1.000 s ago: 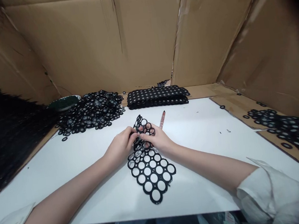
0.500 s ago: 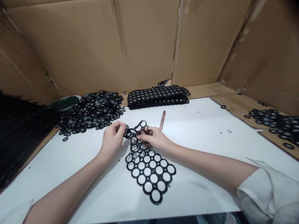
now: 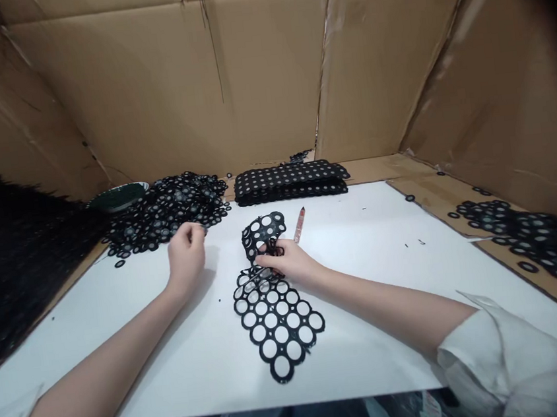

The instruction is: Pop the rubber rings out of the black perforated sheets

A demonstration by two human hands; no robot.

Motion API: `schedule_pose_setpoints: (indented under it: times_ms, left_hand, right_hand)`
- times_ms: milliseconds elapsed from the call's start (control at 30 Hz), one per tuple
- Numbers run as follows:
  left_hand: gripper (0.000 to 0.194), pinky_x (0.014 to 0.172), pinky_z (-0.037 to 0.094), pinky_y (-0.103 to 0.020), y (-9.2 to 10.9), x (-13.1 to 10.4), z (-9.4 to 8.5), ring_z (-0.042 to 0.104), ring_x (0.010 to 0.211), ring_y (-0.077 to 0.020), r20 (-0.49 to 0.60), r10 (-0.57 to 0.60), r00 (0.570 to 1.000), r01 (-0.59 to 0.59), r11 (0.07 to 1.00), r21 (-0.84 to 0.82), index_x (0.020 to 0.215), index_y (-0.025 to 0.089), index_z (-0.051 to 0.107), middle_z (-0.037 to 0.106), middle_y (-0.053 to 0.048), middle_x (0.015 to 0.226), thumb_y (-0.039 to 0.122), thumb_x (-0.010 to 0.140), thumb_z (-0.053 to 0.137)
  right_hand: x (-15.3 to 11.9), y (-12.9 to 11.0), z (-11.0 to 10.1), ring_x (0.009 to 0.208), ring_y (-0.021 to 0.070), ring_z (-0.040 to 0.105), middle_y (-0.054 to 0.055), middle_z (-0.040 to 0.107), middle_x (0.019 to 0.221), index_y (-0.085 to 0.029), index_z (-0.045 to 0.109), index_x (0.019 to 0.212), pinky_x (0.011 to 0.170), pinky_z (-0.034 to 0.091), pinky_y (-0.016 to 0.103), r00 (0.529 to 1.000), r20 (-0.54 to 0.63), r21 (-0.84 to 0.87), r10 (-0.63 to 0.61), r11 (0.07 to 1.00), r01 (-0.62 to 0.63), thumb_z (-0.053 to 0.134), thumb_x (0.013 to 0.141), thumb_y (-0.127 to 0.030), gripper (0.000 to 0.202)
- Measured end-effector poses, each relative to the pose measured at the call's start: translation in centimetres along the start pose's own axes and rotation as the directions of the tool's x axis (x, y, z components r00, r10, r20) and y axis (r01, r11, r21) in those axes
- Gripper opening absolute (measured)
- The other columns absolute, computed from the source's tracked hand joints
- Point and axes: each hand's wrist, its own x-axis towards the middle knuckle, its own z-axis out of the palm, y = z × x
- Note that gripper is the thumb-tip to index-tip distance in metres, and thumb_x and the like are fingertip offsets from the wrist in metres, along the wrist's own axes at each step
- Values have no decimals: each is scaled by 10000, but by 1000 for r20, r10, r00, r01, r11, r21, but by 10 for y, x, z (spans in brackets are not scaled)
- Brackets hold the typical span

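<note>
A black sheet of joined rings (image 3: pixel 279 306) lies on the white board, flat at the near end and bunched up in the middle. My right hand (image 3: pixel 295 261) is closed on its bunched part, thumb and fingers pinching the rings. Beyond these fingers, the sheet's far end stands up in a curled flap. My left hand (image 3: pixel 186 254) is apart from the sheet, to its left, with thumb and fingertips pressed together. Something small and dark may sit at those fingertips; I cannot make it out. Just beyond that hand is a heap of loose black rings (image 3: pixel 173 206).
Folded black ring sheets (image 3: pixel 290 182) are stacked at the back. A pinkish stick with a dark tip (image 3: pixel 300 224) lies behind my right hand. More black rings (image 3: pixel 530 235) lie at right. A dish of dark green stuff (image 3: pixel 121 196) and black bristly strands (image 3: pixel 20 262) are at left. Cardboard walls (image 3: pixel 264 70) surround the board.
My left hand has let go of the ring sheet and moved left, towards the loose rings. The sheet's far end has sprung up into a flap. My right hand keeps its hold.
</note>
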Motion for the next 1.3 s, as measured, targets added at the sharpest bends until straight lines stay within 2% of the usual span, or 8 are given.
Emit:
schedule_pose_setpoints:
  times_ms: [100, 267, 567, 733, 867, 967, 1200, 1300]
  left_hand:
    - [176, 578, 366, -223, 13, -14, 4, 484, 588, -113, 77, 142, 987, -152, 978, 141, 805, 193, 537, 579, 5, 707, 277, 799, 383]
    - [248, 645, 395, -245, 22, -34, 12, 558, 701, -143, 364, 290, 885, -389, 891, 236, 990, 214, 513, 617, -21, 858, 294, 839, 334]
    - [219, 609, 403, -245, 28, -35, 13, 572, 697, -153, 545, 160, 823, -239, 968, 77, 957, 220, 474, 622, -3, 790, 349, 851, 332]
    - [192, 540, 354, -240, 29, -29, 9, 543, 593, -153, 458, 142, 877, -277, 930, 243, 844, 204, 525, 612, 0, 686, 268, 819, 345]
    - [194, 545, 357, -217, 18, -8, -5, 541, 612, -136, 143, 85, 986, -120, 959, 258, 813, 189, 550, 624, -6, 721, 256, 797, 369]
    - [209, 495, 331, -211, 12, 3, -13, 507, 537, -123, -66, 38, 997, -17, 953, 302, 809, 180, 559, 607, -5, 664, 262, 796, 367]
    - [192, 516, 328, -223, 23, -22, 1, 518, 544, -118, 197, 287, 937, -346, 834, 431, 857, 184, 544, 621, -4, 706, 272, 807, 382]
    - [189, 521, 328, -235, 22, -28, 6, 541, 591, -135, 301, 302, 904, -412, 801, 433, 856, 191, 528, 626, -9, 745, 272, 823, 360]
  right_hand:
    - [2, 1, -1, 484, 74, 440, -6, 542, 643, -152, 570, 745, 479, 351, 234, 1000, 2, -23, -23, 999, 23, 638, 617, -290, 200]
    - [0, 0, 0, 493, 70, 425, -28, 497, 604, -150, 568, 742, 487, 341, 227, 995, 47, -56, -89, 994, 91, 597, 653, -304, 180]
    - [1, 1, -1, 524, 82, 443, -20, 492, 638, -168, 542, 808, 465, 361, 217, 995, 73, -86, -72, 993, 78, 585, 691, -339, 211]
    - [1, -2, -1, 528, 85, 452, 2, 519, 661, -143, 546, 746, 459, 359, 219, 998, 61, -80, -23, 996, 28, 580, 685, -382, 249]
    - [-1, -5, -1, 521, 88, 452, -6, 504, 610, -131, 536, 677, 481, 358, 231, 1000, -4, -89, 21, 996, -22, 581, 668, -350, 224]
    - [-3, -5, -1, 539, 97, 473, 2, 528, 642, -140, 546, 715, 489, 372, 235, 999, -6, -100, 34, 994, -35, 570, 674, -324, 190]
    - [1, 1, 0, 473, 57, 417, -14, 498, 625, -138, 526, 677, 448, 350, 216, 1000, -17, -7, 24, 1000, -24, 573, 691, -338, 206]
    - [3, 4, -1, 493, 64, 444, 5, 533, 686, -136, 561, 760, 447, 345, 214, 1000, 18, 20, 15, 1000, -16, 565, 705, -338, 210]
